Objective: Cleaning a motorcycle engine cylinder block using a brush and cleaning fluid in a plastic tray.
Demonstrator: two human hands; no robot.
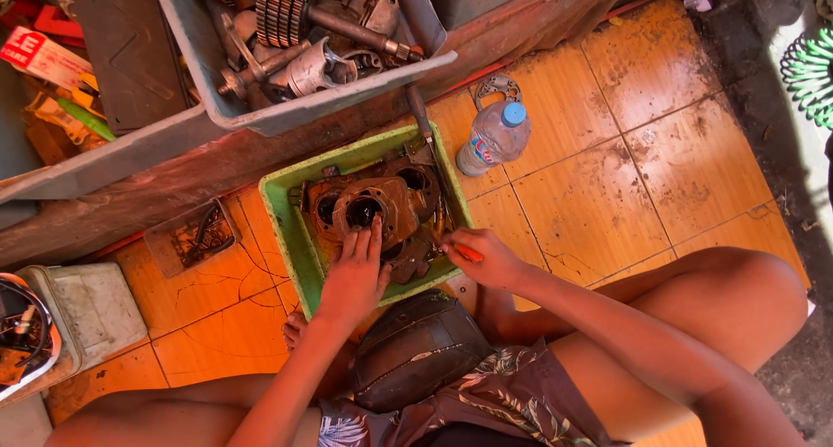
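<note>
Centre of frame: the left hand rests flat, fingers extended, on a rusty engine casing lying in a green tray. The right hand grips an orange-handled tool at the casing's lower right edge. Firm downward steadying likely prevents slipping.

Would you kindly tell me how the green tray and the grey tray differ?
The green tray sits on the orange tiled floor; the grey tray rests higher, overhanging it. The green tray holds rusty engine casings under the left hand; the grey tray holds a gear and shafts, untouched. Both carry dirty metal parts.
</note>
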